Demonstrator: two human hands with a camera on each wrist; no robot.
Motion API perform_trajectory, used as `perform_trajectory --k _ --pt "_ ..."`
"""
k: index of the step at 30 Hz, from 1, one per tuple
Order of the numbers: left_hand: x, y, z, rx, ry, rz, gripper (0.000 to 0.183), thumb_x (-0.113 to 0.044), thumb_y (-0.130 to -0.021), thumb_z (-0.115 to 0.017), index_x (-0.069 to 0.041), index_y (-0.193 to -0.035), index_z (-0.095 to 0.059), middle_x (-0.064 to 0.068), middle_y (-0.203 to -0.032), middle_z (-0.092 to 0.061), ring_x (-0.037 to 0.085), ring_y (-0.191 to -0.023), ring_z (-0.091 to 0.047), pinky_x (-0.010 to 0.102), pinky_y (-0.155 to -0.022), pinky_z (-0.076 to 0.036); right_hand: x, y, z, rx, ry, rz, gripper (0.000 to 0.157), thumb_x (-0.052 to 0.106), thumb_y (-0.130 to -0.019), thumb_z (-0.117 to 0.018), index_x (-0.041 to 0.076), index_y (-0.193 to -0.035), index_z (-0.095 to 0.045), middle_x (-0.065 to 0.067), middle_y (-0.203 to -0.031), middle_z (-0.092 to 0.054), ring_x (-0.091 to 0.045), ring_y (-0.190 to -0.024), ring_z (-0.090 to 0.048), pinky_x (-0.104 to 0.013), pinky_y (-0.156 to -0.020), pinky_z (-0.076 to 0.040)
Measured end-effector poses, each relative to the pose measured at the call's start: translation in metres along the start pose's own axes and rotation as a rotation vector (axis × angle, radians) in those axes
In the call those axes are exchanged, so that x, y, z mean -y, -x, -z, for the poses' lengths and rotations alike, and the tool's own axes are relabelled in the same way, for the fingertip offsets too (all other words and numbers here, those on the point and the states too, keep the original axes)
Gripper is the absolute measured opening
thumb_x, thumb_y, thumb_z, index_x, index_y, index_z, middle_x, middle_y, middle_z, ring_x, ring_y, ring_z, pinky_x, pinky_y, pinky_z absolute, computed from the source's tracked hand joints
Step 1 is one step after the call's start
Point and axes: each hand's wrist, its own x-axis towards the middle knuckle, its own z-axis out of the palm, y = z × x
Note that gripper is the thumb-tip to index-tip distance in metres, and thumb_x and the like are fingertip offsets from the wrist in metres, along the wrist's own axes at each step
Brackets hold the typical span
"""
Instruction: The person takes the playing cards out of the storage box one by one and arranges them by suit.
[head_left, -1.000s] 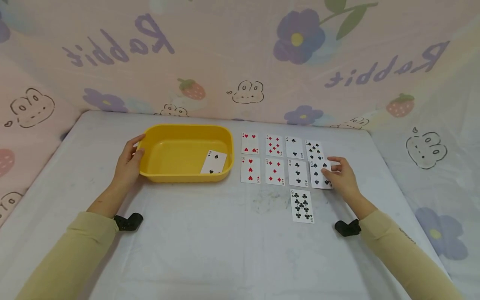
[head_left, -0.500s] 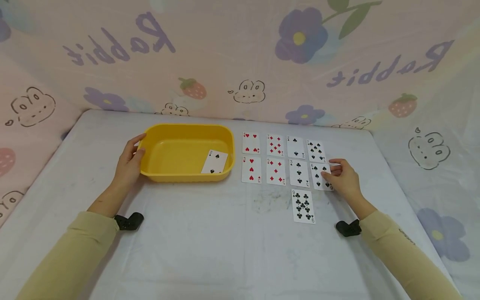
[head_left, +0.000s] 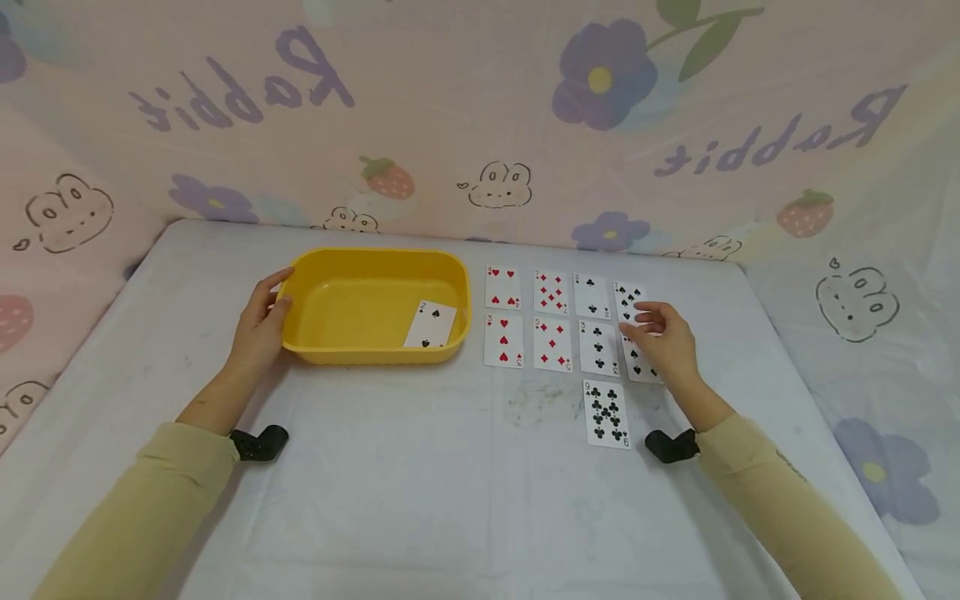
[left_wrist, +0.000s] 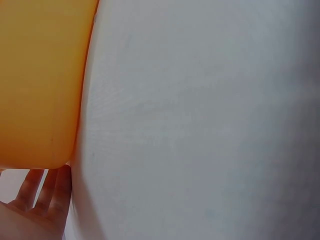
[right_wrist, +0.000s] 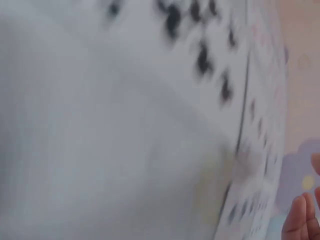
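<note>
At the left end of a yellow plastic tub (head_left: 375, 357), my left hand (head_left: 258, 329) lays its fingers and thumb against the rim and wall; in the left wrist view the fingers (left_wrist: 59, 192) reach straight to the tub's end. A two of spades (head_left: 433, 323) leans inside the tub's right side. My right hand (head_left: 666, 340) hovers with nothing held, thumb and fingers apart, over the seven of spades (head_left: 624, 293) and the six of spades (head_left: 639, 367), hiding part of both. Its fingertips (right_wrist: 299, 217) show at the right wrist view's edge.
Left of these spades lie two clubs (head_left: 592, 296), three clubs (head_left: 598, 348), seven diamonds (head_left: 551, 292), five diamonds (head_left: 552, 343), four hearts (head_left: 502, 287) and three hearts (head_left: 503, 341). Nearer is the nine of clubs (head_left: 607, 414). Printed cloth (head_left: 420, 100) hangs behind the white table (head_left: 420, 500).
My right hand slid the six of spades down, clear of the seven of spades, then let it go and moved up and left. My left hand stays at the tub.
</note>
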Motion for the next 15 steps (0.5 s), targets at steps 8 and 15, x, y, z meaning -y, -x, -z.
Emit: perform_trajectory --k 8,15 --pt "0.002 -0.001 0.001 -0.002 -0.014 0.0 0.047 -0.025 -0.104 -0.029 -0.02 -0.151 -0.028 0.025 -0.134 -0.038 0.019 -0.097 -0.045 0.01 -0.071 -0.04 0.028 -0.005 -0.033 0.008 -0.138 0.05 0.042 0.017 -0.09 -0.065 -0.001 -0.126 -0.055 -0.019 -0.113 -0.059 -0.002 -0.086 -0.049 -0.01 -0.071 -0.041" --pt "0.003 -0.003 0.0 -0.001 -0.009 0.015 0.047 -0.024 -0.105 -0.028 -0.02 -0.151 -0.027 0.025 -0.136 -0.038 0.025 -0.103 -0.045 0.013 -0.074 -0.04 0.06 -0.005 -0.059 0.047 -0.249 0.103 0.038 0.015 -0.089 -0.066 0.0 -0.124 -0.058 -0.017 -0.109 -0.061 -0.004 -0.088 -0.051 -0.013 -0.076 -0.043"
